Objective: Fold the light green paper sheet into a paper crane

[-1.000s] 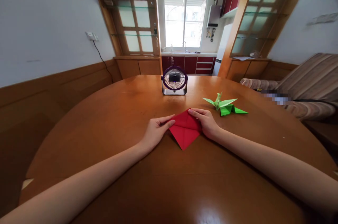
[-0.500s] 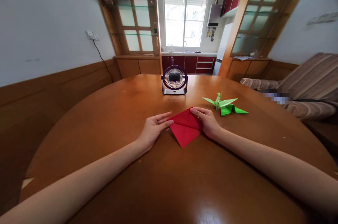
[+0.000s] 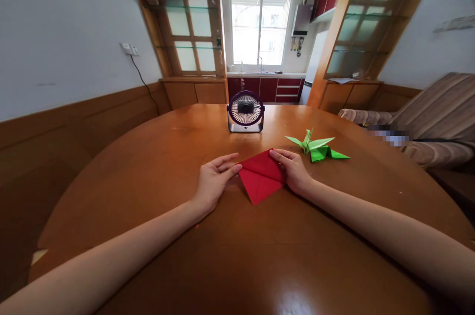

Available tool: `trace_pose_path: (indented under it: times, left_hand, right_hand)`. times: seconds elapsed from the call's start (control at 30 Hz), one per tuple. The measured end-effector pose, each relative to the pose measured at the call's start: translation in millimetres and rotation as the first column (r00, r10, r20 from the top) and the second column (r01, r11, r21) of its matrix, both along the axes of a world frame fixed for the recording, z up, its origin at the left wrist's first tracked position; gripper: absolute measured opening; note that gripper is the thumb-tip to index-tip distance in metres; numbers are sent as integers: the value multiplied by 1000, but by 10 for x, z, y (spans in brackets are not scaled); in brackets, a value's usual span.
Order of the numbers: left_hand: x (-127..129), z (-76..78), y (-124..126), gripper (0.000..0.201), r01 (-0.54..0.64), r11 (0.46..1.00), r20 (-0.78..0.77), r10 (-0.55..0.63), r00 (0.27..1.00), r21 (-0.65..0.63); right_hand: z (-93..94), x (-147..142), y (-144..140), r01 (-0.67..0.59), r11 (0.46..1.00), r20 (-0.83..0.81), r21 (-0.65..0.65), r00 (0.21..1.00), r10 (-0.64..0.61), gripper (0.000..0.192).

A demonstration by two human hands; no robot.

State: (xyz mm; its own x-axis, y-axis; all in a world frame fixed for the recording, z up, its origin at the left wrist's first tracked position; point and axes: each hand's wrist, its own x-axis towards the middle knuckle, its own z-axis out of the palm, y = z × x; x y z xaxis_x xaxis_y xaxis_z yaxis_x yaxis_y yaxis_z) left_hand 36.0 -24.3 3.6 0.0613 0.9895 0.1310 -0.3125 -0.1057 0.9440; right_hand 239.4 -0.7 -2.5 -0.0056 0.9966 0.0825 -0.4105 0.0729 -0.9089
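Now both hands press folded red paper (image 3: 261, 179) flat on table (image 3: 156, 176).
Left hand (image 3: 215, 179) fingers extended, tips on paper's left corner; right hand (image 3: 293, 170) curled, pinning right edge; purple fan (image 3: 245, 112) far, green origami crane (image 3: 315, 147) right.

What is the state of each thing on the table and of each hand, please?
Red paper: folded, lying flat on the table.
Left hand: fingers stretched, tips on the paper's left corner.
Right hand: fingers pressing the paper's right edge.
Green paper crane: folded, finished, untouched on the table.
Small fan: upright; running or not cannot be told.
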Motion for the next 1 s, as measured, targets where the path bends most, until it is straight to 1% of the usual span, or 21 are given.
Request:
trace_pose_path:
  times: [0.1,0.27,0.37,0.57,0.63,0.7,0.83,0.9,1.0]
  left_hand:
    - [-1,8,-4,58,8,1000,-15,-7,1000,15]
    - [-3,-7,16,50,-4,1000,-21,4,1000,-5]
    - [-5,-11,25,53,-3,1000,-30,3,1000,3]
    - [-24,33,13,58,-4,998,-76,9,997,61]
    - [-29,48,10,56,-2,999,-82,6,997,54]
    - [-23,54,9,49,23,1000,-91,-21,996,14]
    - [15,31,0,31,151,986,-167,-161,973,-71]
    - [32,11,-6,30,200,975,-217,-218,952,-102]
    - [36,-7,-11,26,229,965,-237,-253,938,-124]
  right_hand:
    - [-5,-1,5,-7,1000,-17,-4,1000,7,27]
    - [-9,0,6,-3,1000,4,17,1000,3,27]
    - [-14,4,8,-1,1000,28,18,1000,1,29]
    - [-13,13,16,-18,1000,16,-4,1000,18,28]
    - [-7,12,15,-35,999,3,-12,999,35,28]
    - [0,7,5,-47,999,2,-9,999,47,28]
    - [11,-7,-34,-97,995,35,13,995,96,29]
    - [12,-10,-51,-123,992,46,22,991,122,28]
    - [9,-8,-57,-131,991,65,26,990,129,26]
